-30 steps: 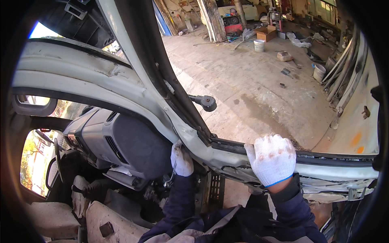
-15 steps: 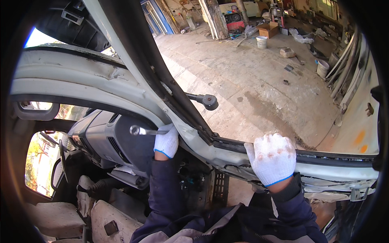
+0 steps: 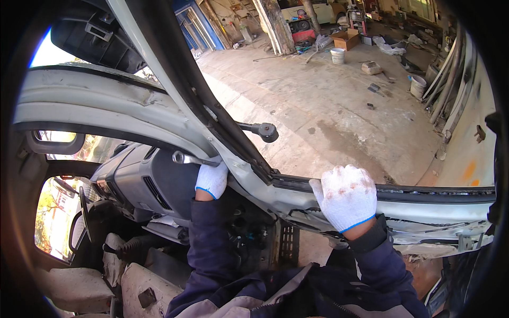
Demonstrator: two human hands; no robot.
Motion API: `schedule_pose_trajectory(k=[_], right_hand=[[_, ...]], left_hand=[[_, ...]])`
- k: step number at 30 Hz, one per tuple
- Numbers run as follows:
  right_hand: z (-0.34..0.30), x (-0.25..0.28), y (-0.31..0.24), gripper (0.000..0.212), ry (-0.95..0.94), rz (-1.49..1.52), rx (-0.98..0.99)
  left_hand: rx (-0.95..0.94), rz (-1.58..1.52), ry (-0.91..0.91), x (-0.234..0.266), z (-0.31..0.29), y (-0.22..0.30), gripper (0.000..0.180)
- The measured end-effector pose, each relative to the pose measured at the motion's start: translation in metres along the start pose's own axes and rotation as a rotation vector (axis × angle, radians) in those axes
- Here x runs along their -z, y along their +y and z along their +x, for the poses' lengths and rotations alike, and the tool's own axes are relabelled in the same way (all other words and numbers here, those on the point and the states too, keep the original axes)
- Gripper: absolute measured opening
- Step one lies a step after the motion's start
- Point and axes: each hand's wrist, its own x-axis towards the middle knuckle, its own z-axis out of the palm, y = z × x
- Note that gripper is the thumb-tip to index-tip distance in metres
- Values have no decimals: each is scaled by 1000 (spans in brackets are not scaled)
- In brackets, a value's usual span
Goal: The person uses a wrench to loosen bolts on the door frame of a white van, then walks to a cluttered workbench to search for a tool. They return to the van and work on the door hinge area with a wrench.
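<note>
My left hand (image 3: 213,179), in a white knit glove with a blue cuff, is closed around a ring-ended metal wrench (image 3: 197,160). The wrench's ring end sticks out to the left in front of the grey dashboard (image 3: 172,177); its other end is hidden by the hand. This hand sits inside a vehicle cab, against the pale door pillar (image 3: 204,140). Further right, my right hand (image 3: 347,197), in a similar glove with brownish smudges, is wrapped over the top edge of the vehicle door (image 3: 419,209). Its fingertips are out of sight beyond the edge.
A door mirror arm (image 3: 262,131) juts out past the window frame. Dusty seats (image 3: 151,289) lie at the lower left. Outside, a concrete floor holds a white bucket (image 3: 338,55), a cardboard box (image 3: 345,39) and another bucket (image 3: 417,86). Long poles (image 3: 450,79) lean at the right.
The wrench's ring end has tipped up relative to my left hand, which still grips it. My right hand stays on the door edge. The whole view has shifted slightly.
</note>
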Motion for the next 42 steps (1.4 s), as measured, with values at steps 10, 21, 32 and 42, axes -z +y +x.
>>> schedule_pose_trajectory(k=[10,21,32,42], right_hand=[[-1,-4,0,30,7,-15,-17],[2,-5,-4,30,-23,-58,-34],[-2,-7,1,31,29,17,-33],[-2,-6,4,29,-16,71,-45]], left_hand=[[-95,-641,302,-65,-59,-31,32],[-117,-653,389,-104,-73,-39,47],[-56,-856,414,-105,-68,-24,44],[-136,-1070,493,-118,-71,-26,46]])
